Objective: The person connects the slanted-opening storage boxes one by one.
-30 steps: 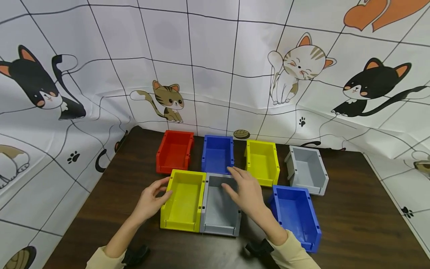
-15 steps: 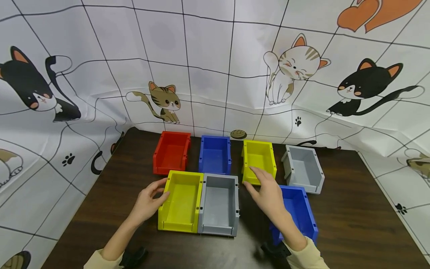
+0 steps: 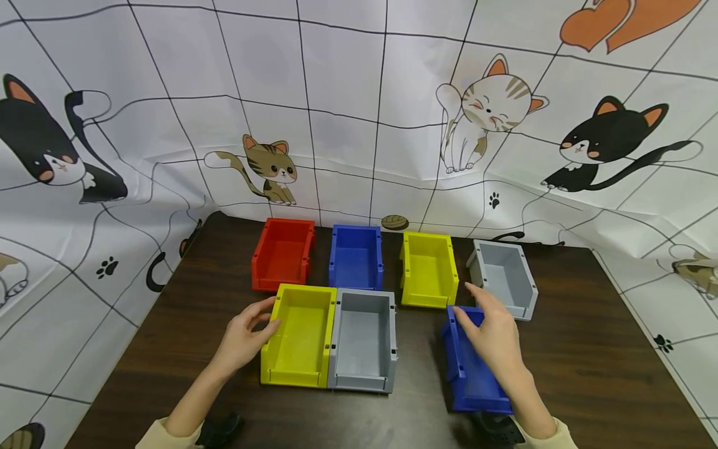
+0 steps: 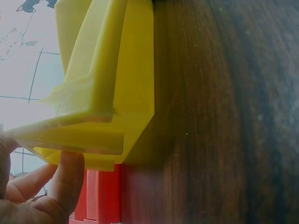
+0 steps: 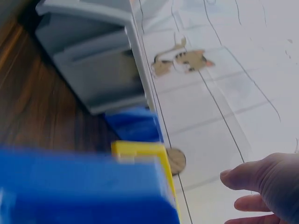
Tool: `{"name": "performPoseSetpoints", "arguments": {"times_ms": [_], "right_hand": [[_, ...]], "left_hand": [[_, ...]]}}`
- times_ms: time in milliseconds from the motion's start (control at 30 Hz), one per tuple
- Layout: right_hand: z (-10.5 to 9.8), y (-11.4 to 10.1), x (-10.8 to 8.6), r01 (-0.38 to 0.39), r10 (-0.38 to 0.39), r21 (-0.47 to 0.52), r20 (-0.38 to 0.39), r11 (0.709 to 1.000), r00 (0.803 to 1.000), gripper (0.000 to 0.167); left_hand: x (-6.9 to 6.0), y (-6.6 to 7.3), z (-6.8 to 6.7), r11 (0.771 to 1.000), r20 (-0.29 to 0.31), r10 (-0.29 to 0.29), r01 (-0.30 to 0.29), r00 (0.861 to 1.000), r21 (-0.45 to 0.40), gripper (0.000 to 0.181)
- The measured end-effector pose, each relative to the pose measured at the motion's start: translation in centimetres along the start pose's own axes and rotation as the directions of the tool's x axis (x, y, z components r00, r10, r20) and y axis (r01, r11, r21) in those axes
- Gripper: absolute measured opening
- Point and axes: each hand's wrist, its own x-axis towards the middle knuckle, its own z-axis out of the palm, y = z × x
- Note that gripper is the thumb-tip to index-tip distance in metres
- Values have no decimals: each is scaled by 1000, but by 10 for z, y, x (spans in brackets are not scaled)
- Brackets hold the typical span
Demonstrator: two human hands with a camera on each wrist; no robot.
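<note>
My left hand [image 3: 247,333] grips the left side rim of the front yellow bin [image 3: 297,340]. In the left wrist view, fingers [image 4: 67,184] curl beneath the lip of that yellow bin. A grey bin [image 3: 363,349] stands flush against its right side. My right hand [image 3: 493,333] hovers over the front blue bin [image 3: 465,380], hiding much of its right side. The right wrist view shows the thumb [image 5: 247,175] and fingers spread apart and holding nothing; the blue bin's edge [image 5: 84,186] is blurred there.
Behind stands a row of bins: red [image 3: 283,255], blue [image 3: 356,259], yellow [image 3: 429,271] and grey [image 3: 505,277]. All rest on a dark wooden table [image 3: 594,349]. White cloth [image 3: 348,81] printed with cats and grid lines encloses the back and sides.
My right hand has moved from over the front grey bin rightward to above the front blue bin. That blue bin sits slightly further left. The left hand has stayed on the yellow bin.
</note>
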Motion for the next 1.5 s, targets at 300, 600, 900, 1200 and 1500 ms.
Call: {"name": "performPoseSetpoints", "arguments": {"times_ms": [300, 600, 900, 1200, 1500], "right_hand": [[-20, 28, -18, -99, 99, -55, -5, 994, 995, 47], [-24, 44, -31, -172, 173, -93, 3, 981, 985, 43], [-23, 52, -38, -252, 254, -42, 38, 967, 967, 39], [-23, 58, -39, -304, 304, -7, 64, 953, 951, 35], [-25, 62, -38, -365, 363, 6, 85, 931, 928, 31]], "left_hand": [[0, 0, -1, 1000, 1, 2, -2, 1000, -4, 45], [0, 0, -1, 1000, 10, -15, 15, 1000, -17, 46], [-1, 0, -1, 1000, 14, -17, 18, 1000, -16, 46], [-1, -1, -1, 1000, 10, -11, 11, 1000, -18, 46], [-1, -1, -1, 1000, 5, -6, 6, 1000, -7, 46]]}}
